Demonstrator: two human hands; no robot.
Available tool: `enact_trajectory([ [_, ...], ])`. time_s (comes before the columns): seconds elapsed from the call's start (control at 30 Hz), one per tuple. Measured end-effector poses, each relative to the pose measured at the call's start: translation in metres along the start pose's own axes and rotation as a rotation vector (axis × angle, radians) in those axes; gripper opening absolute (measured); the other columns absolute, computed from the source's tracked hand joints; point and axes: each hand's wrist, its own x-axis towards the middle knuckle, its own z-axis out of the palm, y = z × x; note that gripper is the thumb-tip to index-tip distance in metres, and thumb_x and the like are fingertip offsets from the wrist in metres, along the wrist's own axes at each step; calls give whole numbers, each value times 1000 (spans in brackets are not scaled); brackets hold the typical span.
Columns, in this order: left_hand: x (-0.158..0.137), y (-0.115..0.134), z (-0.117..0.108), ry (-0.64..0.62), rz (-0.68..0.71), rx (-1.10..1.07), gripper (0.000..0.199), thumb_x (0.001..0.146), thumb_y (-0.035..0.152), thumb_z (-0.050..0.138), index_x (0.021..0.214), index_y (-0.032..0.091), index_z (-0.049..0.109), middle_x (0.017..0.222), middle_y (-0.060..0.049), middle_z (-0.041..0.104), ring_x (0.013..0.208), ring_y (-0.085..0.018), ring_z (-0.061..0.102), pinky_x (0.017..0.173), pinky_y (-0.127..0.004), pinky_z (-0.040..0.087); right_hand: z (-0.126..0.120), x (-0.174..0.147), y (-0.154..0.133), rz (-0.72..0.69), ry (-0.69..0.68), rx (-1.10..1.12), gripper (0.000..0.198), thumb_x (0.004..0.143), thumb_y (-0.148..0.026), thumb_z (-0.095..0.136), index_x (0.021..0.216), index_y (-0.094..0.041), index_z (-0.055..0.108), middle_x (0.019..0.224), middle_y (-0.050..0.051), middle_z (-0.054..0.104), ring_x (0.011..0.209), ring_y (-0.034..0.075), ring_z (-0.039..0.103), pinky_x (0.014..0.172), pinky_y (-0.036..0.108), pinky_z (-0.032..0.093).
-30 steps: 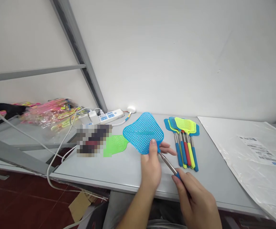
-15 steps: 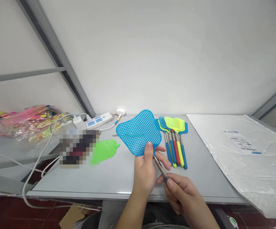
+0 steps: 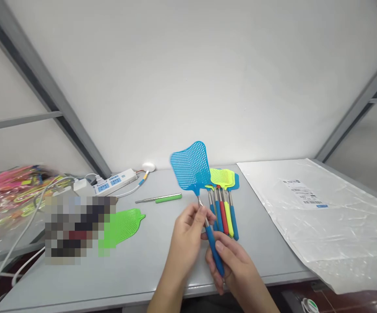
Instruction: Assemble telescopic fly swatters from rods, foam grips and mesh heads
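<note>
Shifted down the blue swatter, both hands curl round it, grey table beneath, white wall behind.

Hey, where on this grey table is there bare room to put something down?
Front left, between the green mesh swatter head and the left hand; also between the blue-, red- and yellow-handled swatters and the white plastic package. Crowded: back left, around the white rectangular power strip.
</note>
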Motion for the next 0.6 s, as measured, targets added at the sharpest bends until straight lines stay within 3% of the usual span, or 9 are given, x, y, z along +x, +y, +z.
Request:
enact_trajectory([
  [0.13, 33, 23, -2, 91, 218, 400, 40, 93, 51, 51, 66, 21, 50, 62, 1, 51, 60, -14, 47, 57, -23, 39, -2, 3, 7, -27, -15, -138, 42, 90, -55, 56, 102, -14, 59, 55, -6, 54, 35, 5, 38, 38, 19, 30],
  [0.2, 52, 31, 3, 79, 218, 690, 43, 96, 52, 41, 65, 22, 46, 57, 3, 47, 55, -14, 43, 53, -25, 33, -1, 4, 9, -36, -1, -205, 44, 89, -57, 56, 99, -14, 59, 54, -6, 53, 36, 5, 37, 39, 19, 27],
  [0.3, 80, 29, 16, -65, 141, 1032, 44, 98, 47, 31, 68, 22, 51, 62, 0, 56, 60, -17, 50, 54, -26, 32, 1, 3, 14, -72, 102, -331, 43, 90, -58, 51, 87, -16, 59, 50, -6, 49, 38, 7, 35, 41, 21, 24],
  [0.37, 97, 21, 26, -138, 96, 1099, 43, 96, 45, 35, 66, 22, 54, 66, -2, 61, 62, -19, 54, 55, -27, 33, 0, 0, 19, -239, 301, -487, 40, 93, -52, 50, 71, -19, 55, 48, -6, 41, 42, 8, 35, 45, 24, 24],
  [0.47, 116, 4, 38, -212, 34, 1174, 39, 93, 39, 39, 65, 21, 59, 70, -6, 67, 64, -22, 60, 57, -29, 37, -4, -5, 24, -637, 628, -672, 44, 95, -37, 51, 55, -20, 41, 52, -5, 31, 48, 9, 33, 52, 27, 23],
  [0.53, 124, -6, 43, -242, 4, 1223, 37, 92, 35, 39, 68, 20, 62, 76, -9, 70, 70, -25, 64, 60, -31, 41, -7, -9, 24, -819, 726, -661, 43, 95, -28, 51, 55, -20, 37, 54, -5, 29, 49, 9, 31, 53, 28, 22],
  [0.6, 128, -13, 46, -257, -16, 1266, 37, 91, 33, 37, 73, 19, 66, 83, -12, 72, 77, -27, 66, 63, -33, 44, -8, -10, 22, -909, 762, -605, 40, 95, -23, 50, 57, -20, 37, 55, -5, 31, 50, 9, 32, 53, 28, 21],
])
